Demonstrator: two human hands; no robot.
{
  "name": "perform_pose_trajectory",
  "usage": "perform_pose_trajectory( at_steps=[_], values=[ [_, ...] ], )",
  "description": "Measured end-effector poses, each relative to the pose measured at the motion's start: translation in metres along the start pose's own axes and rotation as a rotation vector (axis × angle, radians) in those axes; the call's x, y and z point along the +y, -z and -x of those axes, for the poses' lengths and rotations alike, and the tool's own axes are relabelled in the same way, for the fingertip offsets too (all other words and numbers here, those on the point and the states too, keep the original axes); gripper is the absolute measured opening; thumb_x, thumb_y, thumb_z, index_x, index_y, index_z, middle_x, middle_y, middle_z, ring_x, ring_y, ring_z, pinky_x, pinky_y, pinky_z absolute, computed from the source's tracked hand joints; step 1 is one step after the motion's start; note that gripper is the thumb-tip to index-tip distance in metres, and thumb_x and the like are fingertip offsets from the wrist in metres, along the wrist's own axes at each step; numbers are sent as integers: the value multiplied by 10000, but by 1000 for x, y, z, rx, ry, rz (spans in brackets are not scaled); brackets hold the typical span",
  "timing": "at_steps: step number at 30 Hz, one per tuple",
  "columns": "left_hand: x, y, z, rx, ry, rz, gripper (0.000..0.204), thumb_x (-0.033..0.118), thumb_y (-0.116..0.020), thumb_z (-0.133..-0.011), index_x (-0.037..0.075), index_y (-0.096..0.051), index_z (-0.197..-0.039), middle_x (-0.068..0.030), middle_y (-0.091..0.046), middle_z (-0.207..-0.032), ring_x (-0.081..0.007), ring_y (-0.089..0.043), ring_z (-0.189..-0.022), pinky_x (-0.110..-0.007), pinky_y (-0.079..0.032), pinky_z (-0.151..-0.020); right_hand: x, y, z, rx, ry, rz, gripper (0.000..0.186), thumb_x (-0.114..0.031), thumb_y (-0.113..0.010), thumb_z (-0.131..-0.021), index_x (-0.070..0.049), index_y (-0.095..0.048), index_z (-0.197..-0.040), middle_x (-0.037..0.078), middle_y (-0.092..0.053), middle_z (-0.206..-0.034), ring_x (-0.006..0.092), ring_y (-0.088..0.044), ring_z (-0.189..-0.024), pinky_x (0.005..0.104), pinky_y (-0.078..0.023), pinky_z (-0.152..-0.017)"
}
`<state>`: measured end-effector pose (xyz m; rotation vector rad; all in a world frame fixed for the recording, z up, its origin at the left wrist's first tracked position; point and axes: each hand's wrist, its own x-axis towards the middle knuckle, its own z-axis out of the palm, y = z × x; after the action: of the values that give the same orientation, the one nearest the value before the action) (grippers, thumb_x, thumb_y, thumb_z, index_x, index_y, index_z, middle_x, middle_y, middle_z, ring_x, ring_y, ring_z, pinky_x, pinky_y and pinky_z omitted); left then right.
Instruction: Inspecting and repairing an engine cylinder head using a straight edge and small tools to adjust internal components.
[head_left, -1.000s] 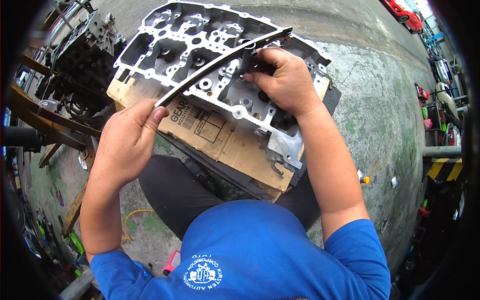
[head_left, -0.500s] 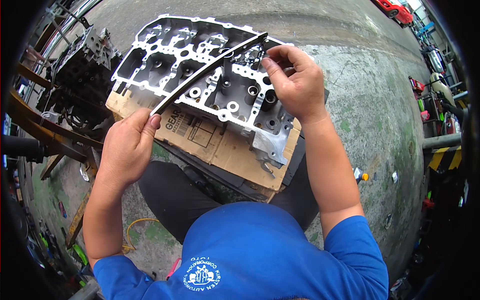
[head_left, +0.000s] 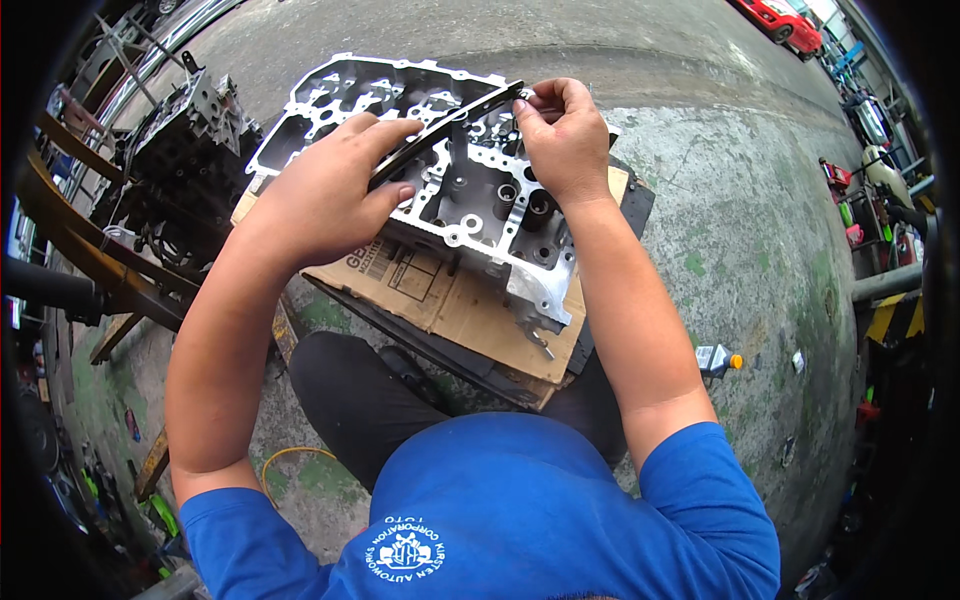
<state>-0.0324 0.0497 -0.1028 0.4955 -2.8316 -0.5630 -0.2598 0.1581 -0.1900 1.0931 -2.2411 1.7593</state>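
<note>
A long, narrow dark bar (head_left: 455, 123), with the look of a straightedge, lies diagonally above the open face of a bare metal cylinder head (head_left: 462, 238). My left hand (head_left: 318, 190) is over the bar's near part, fingers stretched and thumb apart, with the bar passing between them; the near end is hidden beneath it. At the far end, my right hand (head_left: 565, 140) has thumb and forefinger pinched together on the bar's tip. The cylinder head has bolt holes, round bores and a pale machined rim, and rests on flattened cardboard (head_left: 440, 300).
Under the cardboard is a dark low stand (head_left: 470, 375). Left of it is another dirty engine block (head_left: 180, 140) beside a rusty curved frame (head_left: 75, 230). A bottle with an orange cap (head_left: 715, 361) is on the concrete floor to my right; a red car (head_left: 785, 22) is farther off.
My left hand has slid from the bar's near end up toward its middle, and its fingers have opened. The right hand has shifted slightly left, closing in on the bar's far tip.
</note>
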Motion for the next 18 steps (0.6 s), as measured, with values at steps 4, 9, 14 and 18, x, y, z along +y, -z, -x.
perform_pose_trajectory(
  at_steps=[4, 9, 14, 18],
  values=[
    [-1, -17, -44, 17, -65, -4, 550, 214, -783, -880, -24, -582, -1333, -208, -638, -1235, -338, -654, -1090, -412, -513, -948, 8, -9, -3, -27, -84, -44, 193, -133, -733, -898, -11, -706, -1044, 126, -771, -931, 243, -754, -854, 352, -582, -805],
    [9, -15, -90, -118, 205, 200, 587, 332, -807, -836, -58, -631, -1238, -266, -701, -1155, -389, -687, -1088, -442, -538, -962, 8, -8, -2, -34, -68, -128, 171, -124, -717, -916, -1, -701, -1033, 149, -765, -937, 262, -756, -859, 359, -584, -811],
    [-6, -41, -118, -56, -46, 63, 599, 291, -734, -886, -9, -601, -1388, -229, -689, -1263, -328, -658, -1202, -390, -510, -1033, 5, -9, 2, -31, -19, -170, 173, -115, -716, -917, 8, -689, -1035, 161, -759, -956, 269, -756, -873, 365, -586, -809],
    [-1, -47, -123, -100, -46, 159, 531, 247, -646, -903, 20, -626, -1383, -229, -698, -1271, -348, -675, -1189, -399, -517, -1037, 9, -10, 3, 28, -30, -125, 167, -109, -725, -911, 10, -684, -1020, 149, -754, -925, 243, -747, -842, 350, -585, -783]
  ],
)
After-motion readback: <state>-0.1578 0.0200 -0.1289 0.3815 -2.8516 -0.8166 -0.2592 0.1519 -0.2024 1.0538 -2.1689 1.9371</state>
